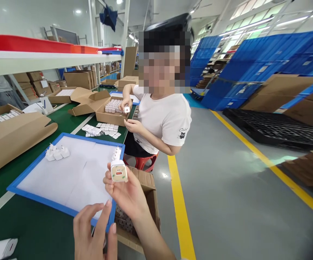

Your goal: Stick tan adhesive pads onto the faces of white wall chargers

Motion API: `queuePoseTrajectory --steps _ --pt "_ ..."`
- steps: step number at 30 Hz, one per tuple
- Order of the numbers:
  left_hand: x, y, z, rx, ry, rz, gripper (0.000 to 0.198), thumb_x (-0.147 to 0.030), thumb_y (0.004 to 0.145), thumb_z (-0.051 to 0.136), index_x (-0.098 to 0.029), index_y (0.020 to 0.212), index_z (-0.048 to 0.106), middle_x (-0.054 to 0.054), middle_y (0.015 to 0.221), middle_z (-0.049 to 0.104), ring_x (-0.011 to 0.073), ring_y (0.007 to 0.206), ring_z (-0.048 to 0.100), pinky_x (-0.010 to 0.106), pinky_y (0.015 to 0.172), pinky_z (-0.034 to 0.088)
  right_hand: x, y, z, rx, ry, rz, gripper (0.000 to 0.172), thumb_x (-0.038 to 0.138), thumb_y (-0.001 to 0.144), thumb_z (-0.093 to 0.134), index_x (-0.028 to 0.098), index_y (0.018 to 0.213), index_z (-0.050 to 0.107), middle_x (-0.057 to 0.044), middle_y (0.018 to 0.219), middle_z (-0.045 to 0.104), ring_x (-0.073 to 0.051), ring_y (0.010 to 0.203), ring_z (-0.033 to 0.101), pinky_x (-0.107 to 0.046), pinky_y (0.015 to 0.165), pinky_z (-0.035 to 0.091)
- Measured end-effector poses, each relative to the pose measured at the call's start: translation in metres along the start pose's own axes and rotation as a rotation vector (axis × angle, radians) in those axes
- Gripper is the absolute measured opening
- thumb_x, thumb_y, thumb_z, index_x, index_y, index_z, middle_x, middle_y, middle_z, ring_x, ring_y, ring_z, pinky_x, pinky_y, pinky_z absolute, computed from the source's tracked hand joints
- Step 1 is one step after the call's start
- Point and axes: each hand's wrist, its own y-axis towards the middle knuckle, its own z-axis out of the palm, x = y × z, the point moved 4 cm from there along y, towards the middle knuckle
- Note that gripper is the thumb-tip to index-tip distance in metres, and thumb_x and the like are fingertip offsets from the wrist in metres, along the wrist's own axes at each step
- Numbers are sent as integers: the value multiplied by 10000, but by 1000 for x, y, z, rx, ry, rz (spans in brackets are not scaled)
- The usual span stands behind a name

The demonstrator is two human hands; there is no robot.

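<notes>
We hold a white plug adapter point(119, 170) up in our right hand point(128, 195), fingers closed around its body so that its face with a small red mark turns toward us; it sits just above the near right corner of the blue-rimmed white tray point(12, 187). Our left hand point(93, 231) is lower and nearer, fingers loosely curled with the fingertips close together; whether it grips anything we cannot tell, as the palm side is hidden. On the tray, a small cluster of adapters point(56, 152) lies at the far left and a couple more point(116, 153) stand by the far right edge, so only a handful are set out and most of the white surface is bare. Right of the tray, beside our right wrist, stands an open cardboard box point(145, 182) whose contents are too dark to make out. Farther along the green table point(37, 231), a co-worker in a white shirt point(164, 119) sits on a red stool and holds a small white piece over a carton of adapters point(113, 110), with loose white pieces point(102, 130) scattered just before it. Judging by that full carton, much work seems left.
</notes>
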Motion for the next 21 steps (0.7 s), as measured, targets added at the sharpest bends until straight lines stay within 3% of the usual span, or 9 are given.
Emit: queuePoseTrajectory --steps 3,5,7,11,14,17,19,21 --pt "-6 15 2 -11 226 83 632 -180 957 611 -318 1544 421 174 1355 508 367 1253 513 503 988 469 -22 -11 -8 -71 -20 40 339 379 743 887 148 927 720 -8 828 668 -103 739 588 -202 723 512" --pt "-6 16 7 26 294 78 785 -162 955 612 -341 1623 241 204 1494 386 423 1357 427 569 1026 448 -33 -19 -15 -140 -26 78 319 361 734 896 141 876 715 -12 833 684 -110 764 613 -211 749 510" --pt "-5 10 12 64 327 66 836 -134 966 579 -344 1643 135 197 1582 325 446 1455 333 623 1103 394 -43 -27 -22 -208 -25 108 357 366 693 925 141 873 715 -5 825 687 -110 759 618 -211 748 506" --pt "5 -4 21 151 260 4 786 -133 1010 471 -335 1651 62 112 1627 397 390 1559 236 628 1202 320 -55 -32 -34 -310 -117 84 443 445 643 936 174 887 685 -11 844 690 -136 757 620 -255 772 514" --pt "21 -17 24 228 158 -84 702 -194 1035 440 -384 1638 137 35 1630 424 365 1571 243 613 1168 404 -41 -17 -49 -337 -644 -151 468 618 811 714 183 961 631 -83 951 712 -193 815 654 -329 785 531" --pt "49 -42 24 363 2 -234 523 -275 1049 412 -348 1566 404 14 1605 466 369 1560 284 609 1161 452 -10 10 -65 -361 -1158 -412 460 590 833 633 192 1059 591 -100 1012 699 -239 886 653 -387 825 530" --pt "75 -65 29 542 -155 -401 466 -361 1042 408 -341 1489 537 15 1566 516 369 1526 363 600 1183 455 11 27 -77 -384 -1350 -479 394 450 742 739 205 1021 606 -79 981 677 -261 906 623 -426 878 508" --pt "96 -87 44 868 -373 -534 506 -496 971 499 -437 1473 532 -25 1494 589 379 1467 458 594 1132 522 28 39 -86 -399 -1559 -527 292 298 697 760 214 944 628 -75 953 658 -288 938 584 -465 923 482"
